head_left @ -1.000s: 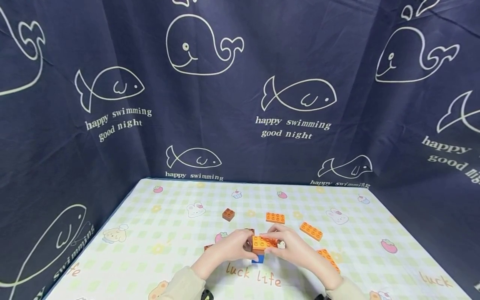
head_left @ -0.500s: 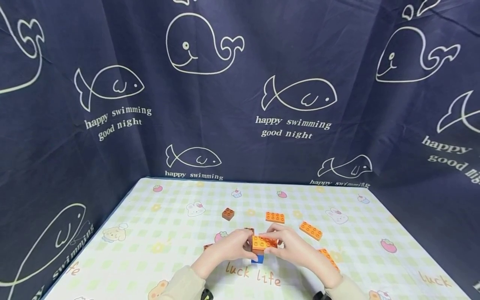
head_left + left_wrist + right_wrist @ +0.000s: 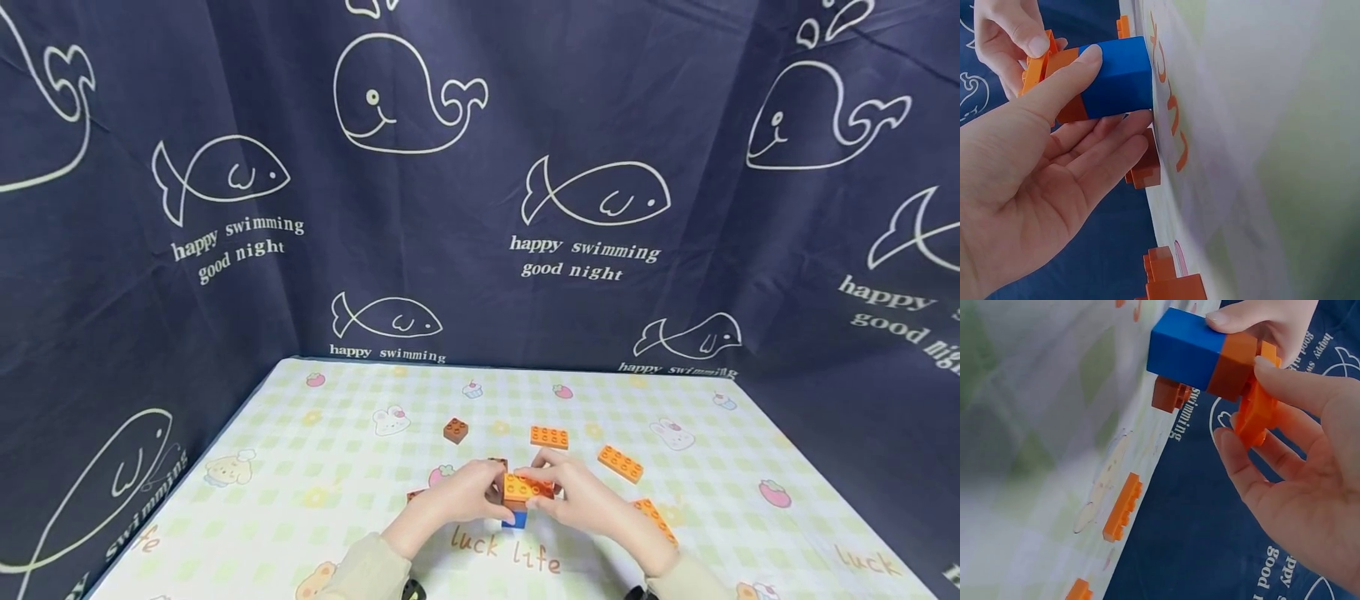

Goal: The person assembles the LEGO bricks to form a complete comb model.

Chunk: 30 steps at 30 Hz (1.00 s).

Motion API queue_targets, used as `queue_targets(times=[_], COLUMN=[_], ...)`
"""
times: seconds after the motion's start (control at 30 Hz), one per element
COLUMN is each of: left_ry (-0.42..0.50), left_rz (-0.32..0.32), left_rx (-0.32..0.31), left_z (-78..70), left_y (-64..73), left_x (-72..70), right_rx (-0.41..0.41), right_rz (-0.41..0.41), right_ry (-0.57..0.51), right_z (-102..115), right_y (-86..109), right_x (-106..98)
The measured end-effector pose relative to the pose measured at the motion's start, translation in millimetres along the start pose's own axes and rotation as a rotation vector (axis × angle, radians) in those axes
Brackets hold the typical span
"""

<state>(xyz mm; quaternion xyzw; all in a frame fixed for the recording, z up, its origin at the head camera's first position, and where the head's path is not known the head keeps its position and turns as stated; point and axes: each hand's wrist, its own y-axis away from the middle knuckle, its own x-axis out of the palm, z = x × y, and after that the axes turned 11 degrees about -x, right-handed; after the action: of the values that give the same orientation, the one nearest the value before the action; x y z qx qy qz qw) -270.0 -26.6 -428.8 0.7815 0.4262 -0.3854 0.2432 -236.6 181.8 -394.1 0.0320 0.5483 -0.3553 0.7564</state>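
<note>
Between the two hands a small stack stands on the cloth: a blue brick [image 3: 1122,72] at the bottom, a brown brick [image 3: 1232,365] on it and an orange brick [image 3: 517,485] on top. My left hand [image 3: 467,493] holds the stack from the left, its thumb lying across the blue and brown bricks and the fingers on the far side. From the right, my right hand [image 3: 585,492] pinches the orange brick between thumb and fingers. That orange brick reaches past the brown one toward the right hand and looks slightly tilted in the right wrist view.
Loose orange bricks lie behind the hands [image 3: 550,437], to the right [image 3: 621,463] and beside the right forearm [image 3: 655,518]. One brown brick [image 3: 455,430] sits farther back; others are partly hidden by the left hand. The patterned tablecloth [image 3: 262,533] meets dark blue curtains [image 3: 480,250].
The right fingers have shifted slightly left along the orange brick. A small white patch beside them a second ago no longer shows. The left hand keeps its hold on the stack.
</note>
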Motion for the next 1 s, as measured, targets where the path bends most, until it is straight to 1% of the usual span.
queue_targets(times=[0.27,0.47,0.6,0.77,0.9,1.0], left_ry=[-0.014,-0.01,-0.012,0.009,0.021,0.018], left_rz=[-0.001,-0.007,-0.017,-0.007,-0.002,-0.002], left_rx=[0.007,0.012,0.01,0.01,0.005,0.004], left_z=[-0.7,-0.3,1.4,1.8,1.4,1.1], left_y=[0.4,-0.2,-0.2,0.3,0.7,0.3], left_x=[0.4,0.4,0.8,0.6,0.5,0.7], right_rx=[-0.018,0.033,0.039,0.043,0.064,0.081], right_rz=[0.001,0.025,0.034,0.048,0.069,0.082], right_ry=[0.019,0.025,0.029,0.014,-0.009,-0.003], right_z=[-1.4,-0.4,0.3,0.2,0.0,0.2], right_y=[1.6,-0.1,-1.5,-2.7,-3.9,-4.7], right_x=[0.2,0.2,0.4,0.0,-0.8,-1.5])
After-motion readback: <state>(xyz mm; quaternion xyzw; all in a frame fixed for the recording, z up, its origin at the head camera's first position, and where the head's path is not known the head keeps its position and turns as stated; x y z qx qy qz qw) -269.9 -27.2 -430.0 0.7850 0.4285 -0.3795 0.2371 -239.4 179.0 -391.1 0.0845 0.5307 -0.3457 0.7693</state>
